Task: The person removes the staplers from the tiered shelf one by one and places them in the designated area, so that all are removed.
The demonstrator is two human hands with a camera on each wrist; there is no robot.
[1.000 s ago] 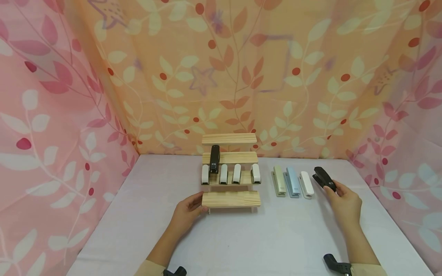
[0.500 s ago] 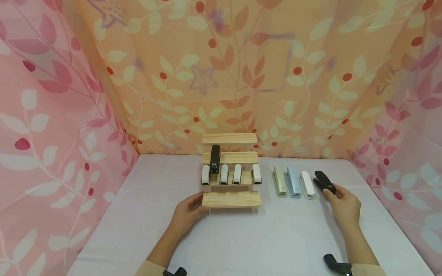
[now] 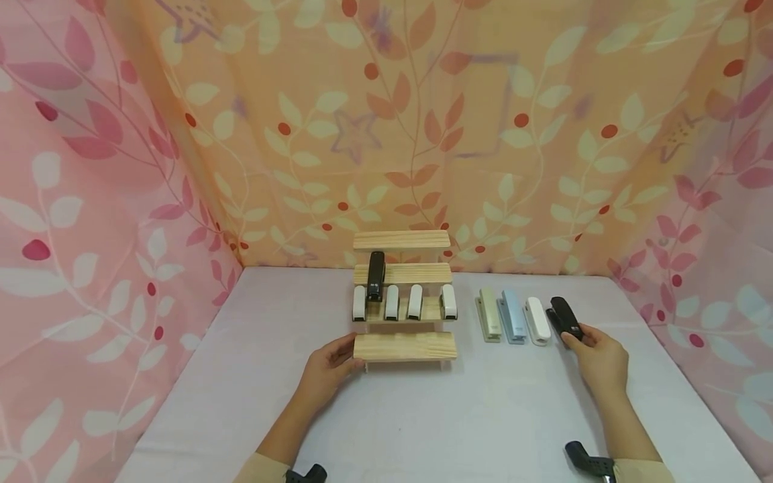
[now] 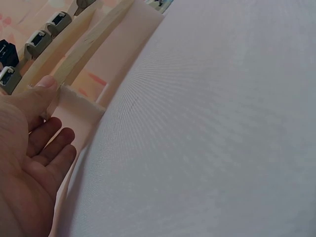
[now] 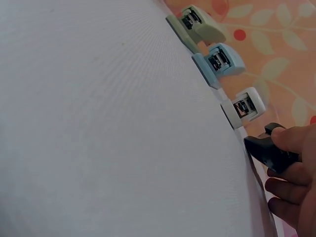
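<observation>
In the head view my right hand pinches the near end of a black stapler between thumb and fingers, at the right end of a row of staplers. Left of it lie a white stapler, a light blue one and a pale green one. The right wrist view shows the black stapler low beside the white one; whether it touches the table is unclear. My left hand grips the left end of the tiered wooden rack, its thumb at the lowest board.
Several white staplers stand along the rack's second tier from the bottom. Another black stapler sits a tier higher, at the left. White cloth covers the table; a floral curtain hangs behind and on both sides.
My right hand has shifted slightly left, turning the black stapler straighter in line with the row and nearer the white one. The left hand holds its place on the rack.
</observation>
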